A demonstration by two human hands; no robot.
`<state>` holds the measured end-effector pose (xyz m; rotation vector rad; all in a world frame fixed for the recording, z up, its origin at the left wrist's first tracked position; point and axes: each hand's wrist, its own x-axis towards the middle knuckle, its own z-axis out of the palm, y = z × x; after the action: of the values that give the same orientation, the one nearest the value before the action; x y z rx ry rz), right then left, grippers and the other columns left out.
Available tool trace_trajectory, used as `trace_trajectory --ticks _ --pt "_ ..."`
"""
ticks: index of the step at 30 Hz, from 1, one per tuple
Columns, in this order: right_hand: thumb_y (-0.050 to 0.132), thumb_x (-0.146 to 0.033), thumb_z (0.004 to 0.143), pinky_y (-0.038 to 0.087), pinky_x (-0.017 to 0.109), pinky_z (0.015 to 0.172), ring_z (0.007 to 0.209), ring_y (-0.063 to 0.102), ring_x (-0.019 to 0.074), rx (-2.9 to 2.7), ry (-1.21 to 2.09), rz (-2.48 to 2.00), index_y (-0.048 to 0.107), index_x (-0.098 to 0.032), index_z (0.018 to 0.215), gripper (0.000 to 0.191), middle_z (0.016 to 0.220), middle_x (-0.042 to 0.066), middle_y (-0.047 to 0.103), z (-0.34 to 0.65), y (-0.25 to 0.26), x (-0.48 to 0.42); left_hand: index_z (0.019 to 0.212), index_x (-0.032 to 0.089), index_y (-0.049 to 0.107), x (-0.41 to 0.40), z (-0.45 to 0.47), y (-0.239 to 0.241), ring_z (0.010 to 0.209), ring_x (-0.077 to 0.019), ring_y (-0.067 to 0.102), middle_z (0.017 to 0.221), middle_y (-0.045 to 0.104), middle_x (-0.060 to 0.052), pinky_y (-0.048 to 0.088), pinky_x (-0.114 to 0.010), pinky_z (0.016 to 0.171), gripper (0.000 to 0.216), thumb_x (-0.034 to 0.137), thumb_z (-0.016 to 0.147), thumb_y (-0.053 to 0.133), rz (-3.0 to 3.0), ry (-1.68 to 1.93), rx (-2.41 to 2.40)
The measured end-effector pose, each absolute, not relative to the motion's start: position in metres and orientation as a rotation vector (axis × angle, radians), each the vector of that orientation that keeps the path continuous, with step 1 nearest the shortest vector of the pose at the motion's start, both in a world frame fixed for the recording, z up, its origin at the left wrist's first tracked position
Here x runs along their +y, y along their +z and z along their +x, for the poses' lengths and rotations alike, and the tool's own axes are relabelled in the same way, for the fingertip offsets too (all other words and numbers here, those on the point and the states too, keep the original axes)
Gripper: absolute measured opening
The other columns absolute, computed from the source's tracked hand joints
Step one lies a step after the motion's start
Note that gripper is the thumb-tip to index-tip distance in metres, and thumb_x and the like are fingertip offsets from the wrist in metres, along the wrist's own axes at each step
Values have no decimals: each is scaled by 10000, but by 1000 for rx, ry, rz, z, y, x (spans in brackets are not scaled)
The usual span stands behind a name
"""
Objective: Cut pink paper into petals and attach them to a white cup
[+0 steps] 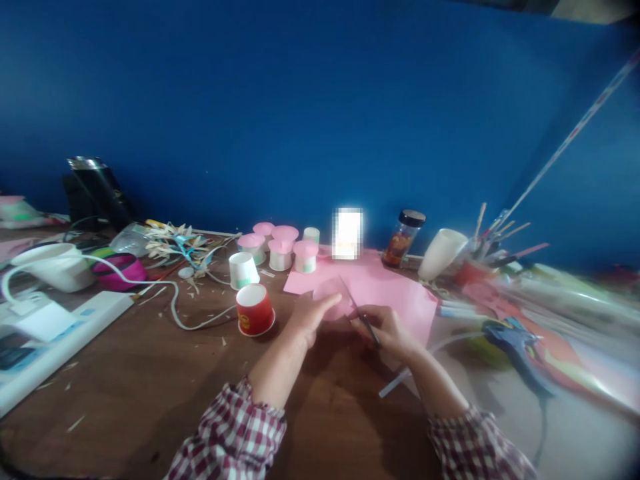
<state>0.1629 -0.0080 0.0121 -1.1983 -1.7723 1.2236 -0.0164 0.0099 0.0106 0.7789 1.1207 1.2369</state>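
Observation:
My left hand (304, 321) pinches a roundish piece of pink paper (329, 301), its thumb stretched along the paper's face. In my right hand (390, 331) is a dark pair of scissors (369, 327), closed in by the fingers. The blades point up and left and meet the right edge of the paper piece. Behind and under both hands lies a larger pink sheet (413, 300). To the left of my left hand stands a red paper cup (255, 313), with a white paper cup (243, 272) just behind it.
Several cups topped with pink paper (284, 245) stand near the blue wall. A dark-lidded jar (403, 240) and a tilted white cup (443, 255) are at the back right. A glue gun (520, 343) lies at right. A power strip (75, 353) and white cable (175, 303) occupy the left.

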Motion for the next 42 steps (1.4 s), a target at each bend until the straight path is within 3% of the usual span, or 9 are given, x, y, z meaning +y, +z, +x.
trace_trajectory --ticks 28,42 --pt "642 -413 808 375 196 406 437 472 91 -1785 1254 -1177 658 -103 909 326 526 -33 520 165 14 -9 837 114 692 11 -19 10 767 -259 664 783 715 -106 490 -327 668 416 333 512 833 787 1221 1125" --pt "646 -407 803 375 199 416 441 494 100 -1762 1297 -1182 657 -124 916 305 521 -38 511 165 14 -10 953 117 667 15 -23 4 824 -261 670 862 720 -112 495 -340 729 546 333 488 855 788 1203 1149"
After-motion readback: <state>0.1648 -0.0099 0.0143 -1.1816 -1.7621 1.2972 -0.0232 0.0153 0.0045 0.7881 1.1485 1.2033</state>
